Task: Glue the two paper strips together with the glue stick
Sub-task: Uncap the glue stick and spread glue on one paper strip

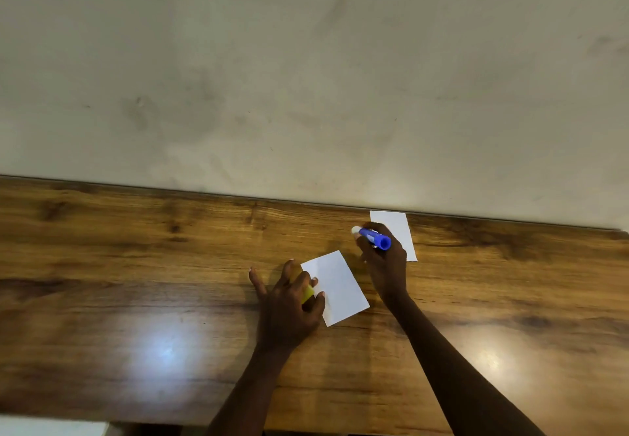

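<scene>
Head view: right hand (pixel 384 262) grips glue stick (pixel 372 237), apparently uncapped.

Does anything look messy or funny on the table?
Nothing spilled or torn. The near paper strip lies crooked, pinned by the left hand, which also holds something yellow, maybe the cap. The other paper strip sits apart by the wall, behind the right hand holding the uncapped glue stick.

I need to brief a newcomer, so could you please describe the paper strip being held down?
On the wooden table, find the left hand. Its fingertips press the white strip lying tilted nearest the person. The other strip lies by the wall, behind the right hand.
</scene>
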{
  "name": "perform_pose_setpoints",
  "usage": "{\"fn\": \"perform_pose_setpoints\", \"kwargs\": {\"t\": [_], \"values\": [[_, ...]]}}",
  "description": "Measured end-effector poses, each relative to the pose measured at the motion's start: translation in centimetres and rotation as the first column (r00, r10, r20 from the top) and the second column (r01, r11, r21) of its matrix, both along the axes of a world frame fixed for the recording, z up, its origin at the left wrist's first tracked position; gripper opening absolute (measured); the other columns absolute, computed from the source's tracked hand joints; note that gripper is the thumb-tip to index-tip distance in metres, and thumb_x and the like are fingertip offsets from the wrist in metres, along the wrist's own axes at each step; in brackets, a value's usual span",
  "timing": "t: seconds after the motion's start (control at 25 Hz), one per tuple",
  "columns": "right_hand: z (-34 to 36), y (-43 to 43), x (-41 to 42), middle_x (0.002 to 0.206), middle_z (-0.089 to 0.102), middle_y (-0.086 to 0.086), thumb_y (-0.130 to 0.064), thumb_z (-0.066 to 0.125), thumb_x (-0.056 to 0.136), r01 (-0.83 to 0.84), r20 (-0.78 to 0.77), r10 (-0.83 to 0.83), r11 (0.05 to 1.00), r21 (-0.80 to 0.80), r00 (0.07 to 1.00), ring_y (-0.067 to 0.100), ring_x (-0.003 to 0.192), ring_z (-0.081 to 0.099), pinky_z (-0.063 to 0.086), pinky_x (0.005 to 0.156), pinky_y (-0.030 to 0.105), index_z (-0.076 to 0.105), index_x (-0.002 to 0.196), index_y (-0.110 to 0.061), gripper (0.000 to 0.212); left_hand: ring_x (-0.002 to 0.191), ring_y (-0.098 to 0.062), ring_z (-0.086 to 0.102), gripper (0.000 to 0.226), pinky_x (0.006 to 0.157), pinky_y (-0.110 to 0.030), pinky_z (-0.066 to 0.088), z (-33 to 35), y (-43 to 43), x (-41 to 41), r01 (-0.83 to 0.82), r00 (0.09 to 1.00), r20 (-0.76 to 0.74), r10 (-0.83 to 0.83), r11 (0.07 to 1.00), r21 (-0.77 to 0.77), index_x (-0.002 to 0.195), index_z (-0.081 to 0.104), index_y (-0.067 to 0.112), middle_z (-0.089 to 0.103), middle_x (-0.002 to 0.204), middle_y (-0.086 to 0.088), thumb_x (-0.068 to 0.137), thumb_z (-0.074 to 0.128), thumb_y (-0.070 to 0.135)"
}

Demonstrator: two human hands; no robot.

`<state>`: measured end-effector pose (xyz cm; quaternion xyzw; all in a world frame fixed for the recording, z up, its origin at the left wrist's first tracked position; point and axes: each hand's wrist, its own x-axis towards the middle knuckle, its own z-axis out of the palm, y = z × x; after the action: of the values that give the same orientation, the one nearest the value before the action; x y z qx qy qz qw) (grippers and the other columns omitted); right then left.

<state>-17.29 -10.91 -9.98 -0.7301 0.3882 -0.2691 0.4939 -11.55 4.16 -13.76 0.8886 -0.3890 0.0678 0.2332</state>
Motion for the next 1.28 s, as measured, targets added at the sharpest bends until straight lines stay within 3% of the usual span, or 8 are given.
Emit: {"fn": "perform_pose_setpoints", "kwargs": {"t": [0.16,0.28,0.48,0.72,0.96,1.08,1.16,1.28], "values": [[-1.6,4.0,-2.2,0.094,0.069,0.014,-0.009,0.061,0.083,-0.225,-0.231,0.162,0.934,-0.279,0.959,0.016,0.072,0.06,0.047,0.066,0.02,0.054,0.116,-0.013,0.034,0.098,-0.034,0.066,0.026,0.085,-0.078,0.023,-0.1,0.0,0.1,0.008,1.0,0.011,-0.008,1.0,-0.025,0.082,0.064,0.011,0.071,0.101,-0.019,0.063,0.064,0.029],[-3.3,6.1,-2.8,0.118,0.063,0.014,-0.007,0.062,0.079,-0.339,-0.469,0.122,0.845,-0.414,0.875,0.03,0.103,0.059,0.043,0.091,0.037,0.051,0.121,-0.018,0.044,0.098,-0.035,0.066,0.026,0.082,-0.079,0.025,-0.1,0.2,0.0,0.035,0.999,0.034,-0.034,0.999,-0.024,0.083,0.065,0.01,0.069,0.103,-0.023,0.061,0.064,0.024],[-2.7,3.7,-2.0,0.13,0.055,0.009,-0.004,0.061,0.079,-0.48,-0.521,0.274,0.819,-0.314,0.808,0.024,0.124,0.046,0.018,0.112,0.038,0.048,0.121,-0.02,0.046,0.104,-0.034,0.063,0.034,0.084,-0.074,0.024,0.1,0.3,-0.2,0.1,0.985,0.142,-0.094,0.995,-0.029,0.091,0.069,0.015,0.069,0.107,-0.021,0.059,0.065,0.026],[-0.5,-0.6,-0.5,0.138,0.047,0.007,0.006,0.061,0.074,-0.761,-0.608,0.554,0.635,-0.133,0.569,0.023,0.133,0.035,0.001,0.115,0.038,0.041,0.124,-0.019,0.059,0.113,-0.034,0.058,0.042,0.09,-0.071,0.018,0.3,0.2,-0.4,0.096,0.995,0.031,-0.094,0.994,-0.06,0.107,0.064,0.014,0.066,0.114,-0.018,0.067,0.063,0.028],[0.9,-2.3,0.5,0.148,0.031,0.006,0.012,0.055,0.076,-0.858,-0.67,0.644,0.514,0.021,0.37,0.034,0.14,0.013,0.018,0.112,0.041,0.04,0.123,-0.022,0.06,0.107,-0.027,0.063,0.033,0.093,-0.068,0.015,0.3,0.4,-0.5,0.137,0.989,-0.063,-0.137,0.991,-0.004,0.09,0.065,0.017,0.07,0.105,-0.017,0.076,0.044,0.038],[1.3,-2.3,1.1,0.142,0.039,0.01,0.01,0.058,0.075,-0.904,-0.698,0.658,0.425,0.033,0.284,0.032,0.136,0.025,0.014,0.114,0.04,0.043,0.12,-0.017,0.054,0.119,-0.027,0.054,0.04,0.101,-0.067,0.001,0.0,0.6,-0.3,0.163,0.972,-0.166,-0.167,0.986,-0.033,0.097,0.064,0.016,0.064,0.118,-0.019,0.077,0.042,0.042],[1.2,-2.0,1.0,0.132,0.049,0.012,0.004,0.061,0.076,-0.891,-0.681,0.637,0.452,-0.052,0.363,0.028,0.125,0.041,0.024,0.111,0.035,0.047,0.117,-0.014,0.046,0.126,-0.026,0.047,0.045,0.103,-0.065,-0.007,-0.2,0.6,-0.3,0.164,0.97,-0.177,-0.166,0.986,-0.023,0.103,0.063,0.017,0.059,0.126,-0.018,0.078,0.039,0.046],[1.1,-0.3,0.4,0.101,0.065,0.012,-0.015,0.06,0.083,-0.521,-0.251,0.475,0.837,-0.167,0.843,0.023,0.091,0.062,0.044,0.073,0.014,0.053,0.11,-0.009,0.028,0.132,-0.027,0.04,0.045,0.103,-0.064,-0.012,-0.2,0.5,-0.3,0.143,0.978,-0.152,-0.141,0.99,0.007,0.107,0.061,0.021,0.052,0.134,-0.016,0.079,0.039,0.048]]}}
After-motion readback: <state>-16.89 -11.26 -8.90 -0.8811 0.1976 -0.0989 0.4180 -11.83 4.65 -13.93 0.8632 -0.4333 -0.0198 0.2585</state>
